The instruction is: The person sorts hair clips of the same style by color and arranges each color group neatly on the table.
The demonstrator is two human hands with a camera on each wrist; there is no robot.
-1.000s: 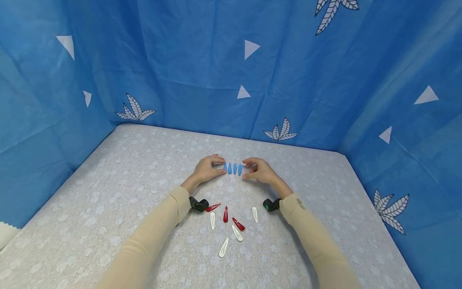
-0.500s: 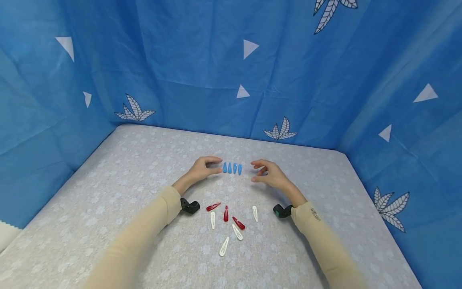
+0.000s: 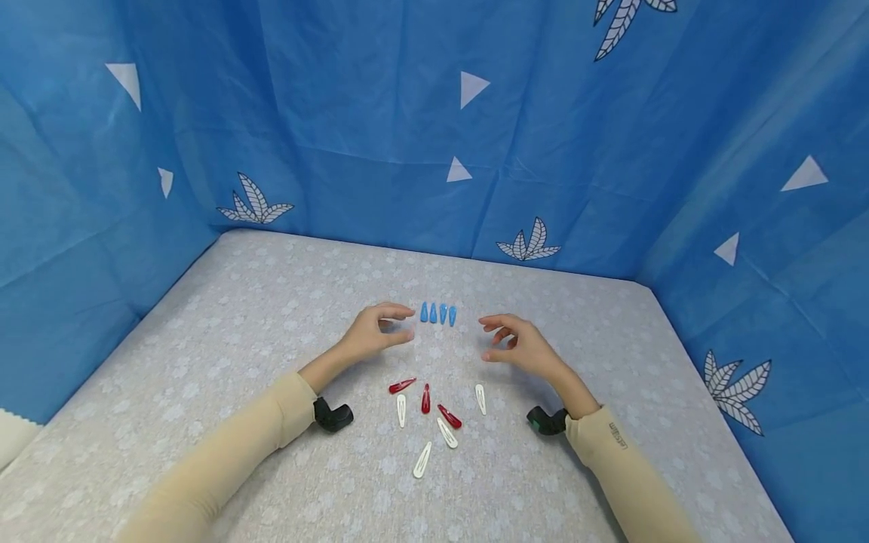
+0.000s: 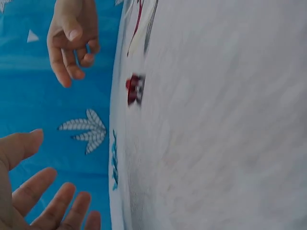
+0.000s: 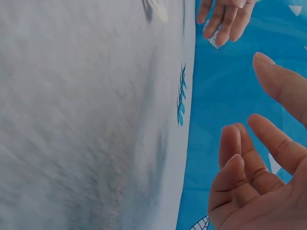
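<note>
Several blue hair clips (image 3: 437,314) lie side by side in a row toward the back of the table in the head view. Just left of that row is my left hand (image 3: 370,332), fingers relaxed, thumb apart, nothing held. My right hand (image 3: 521,345) hovers to the right of the row, its fingers loosely bent and holding nothing. Nearer to me lie three red hair clips, among them an upright one (image 3: 425,400). Around them are scattered several white hair clips, one farthest right (image 3: 480,400) and one nearest (image 3: 422,460).
A pale floral cloth (image 3: 326,279) covers the table. Blue curtains (image 3: 380,136) with white leaf and triangle prints stand along the back and sides. Black camera mounts (image 3: 333,416) are strapped to both wrists.
Both hands have drawn away from the blue hair clips, back toward me and outward, the left leftward and the right rightward. The clips stay where they were.
</note>
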